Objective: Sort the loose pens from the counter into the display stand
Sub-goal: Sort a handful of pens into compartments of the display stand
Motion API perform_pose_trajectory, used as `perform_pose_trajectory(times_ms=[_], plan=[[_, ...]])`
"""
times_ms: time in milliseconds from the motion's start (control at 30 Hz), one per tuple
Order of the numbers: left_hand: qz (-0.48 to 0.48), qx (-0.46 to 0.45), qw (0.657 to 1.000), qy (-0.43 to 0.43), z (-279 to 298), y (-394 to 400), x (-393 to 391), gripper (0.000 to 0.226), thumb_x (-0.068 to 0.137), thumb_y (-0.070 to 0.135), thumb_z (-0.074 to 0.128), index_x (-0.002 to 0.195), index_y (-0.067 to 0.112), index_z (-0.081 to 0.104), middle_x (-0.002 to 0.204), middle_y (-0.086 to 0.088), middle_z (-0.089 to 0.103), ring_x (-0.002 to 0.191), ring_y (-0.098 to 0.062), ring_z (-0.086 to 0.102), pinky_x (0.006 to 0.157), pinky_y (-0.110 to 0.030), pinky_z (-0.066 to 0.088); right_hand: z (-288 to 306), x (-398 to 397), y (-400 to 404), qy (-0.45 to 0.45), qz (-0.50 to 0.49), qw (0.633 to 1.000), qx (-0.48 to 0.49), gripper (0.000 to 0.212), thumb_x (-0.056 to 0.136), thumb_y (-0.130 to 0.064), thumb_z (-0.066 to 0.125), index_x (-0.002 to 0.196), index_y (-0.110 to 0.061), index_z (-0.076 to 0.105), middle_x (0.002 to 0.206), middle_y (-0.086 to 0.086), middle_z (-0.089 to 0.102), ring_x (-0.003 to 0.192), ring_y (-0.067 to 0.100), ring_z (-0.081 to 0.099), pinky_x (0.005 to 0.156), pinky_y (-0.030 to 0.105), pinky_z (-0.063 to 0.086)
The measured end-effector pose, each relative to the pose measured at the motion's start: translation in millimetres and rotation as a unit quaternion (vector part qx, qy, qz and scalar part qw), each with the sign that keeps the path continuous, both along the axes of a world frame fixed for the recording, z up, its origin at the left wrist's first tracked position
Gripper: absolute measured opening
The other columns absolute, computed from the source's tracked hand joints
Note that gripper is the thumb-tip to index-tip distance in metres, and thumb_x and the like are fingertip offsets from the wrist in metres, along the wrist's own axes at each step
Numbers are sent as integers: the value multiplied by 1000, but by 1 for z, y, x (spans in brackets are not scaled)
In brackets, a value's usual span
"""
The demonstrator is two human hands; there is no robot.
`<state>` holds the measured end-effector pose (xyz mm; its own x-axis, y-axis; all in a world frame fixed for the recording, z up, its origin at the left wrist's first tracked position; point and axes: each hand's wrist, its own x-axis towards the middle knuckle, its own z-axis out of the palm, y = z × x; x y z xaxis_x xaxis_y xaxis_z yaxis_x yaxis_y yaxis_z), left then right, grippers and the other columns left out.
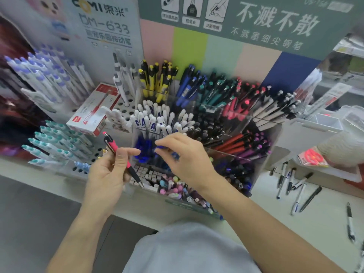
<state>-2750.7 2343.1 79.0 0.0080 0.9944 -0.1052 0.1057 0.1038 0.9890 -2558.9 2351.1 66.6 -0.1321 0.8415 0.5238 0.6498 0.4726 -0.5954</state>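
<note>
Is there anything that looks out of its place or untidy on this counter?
Yes. Several loose pens lie scattered flat on the counter right of the display stand, not in compartments. A red and white box rests tilted across a neighbouring holed rack.

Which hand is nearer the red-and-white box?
Left. The left hand, gripping a pink-and-black pen, sits just below the red-and-white box; the right hand is farther right.

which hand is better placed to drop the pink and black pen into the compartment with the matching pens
Left. The left hand already grips the pink and black pen; the right hand pinches a blue pen above the blue compartment.
</note>
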Motion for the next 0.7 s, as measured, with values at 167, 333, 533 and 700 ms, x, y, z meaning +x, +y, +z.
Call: perform_pose_trajectory(times_ms=[167,333,533,700], plan=[[7,33,999,25,-7,0,-2,21,82,37,67,99,28,73,58,3,64,51,-9,56,56,-19,48,-14,-21,19,-71,1,995,-69,15,92,-15,71,101,-3,68,88,12,69,78,33,66,67,48,56],[47,75,995,44,-9,0,4,35,74,33,78,107,28,67,80,0,74,67,-13,69,70,-30,57,-21,-22,17,-134,-22,988,-72,22,98,-17,59,99,-1,74,91,15,66,71,40,64,61,49,55],[7,126,984,122,-17,9,5,25,90,38,64,115,39,64,85,14,68,79,-8,65,75,-23,53,-18,-28,26,-105,-51,984,-134,14,97,-14,62,104,-4,68,95,17,69,82,42,65,69,53,55],[-105,194,959,176,-31,16,3,31,100,32,59,129,25,65,97,14,64,94,-11,61,82,-29,51,10,-21,-12,123,-25,977,-174,21,104,-21,55,119,-12,65,94,1,72,81,17,70,76,42,58]])
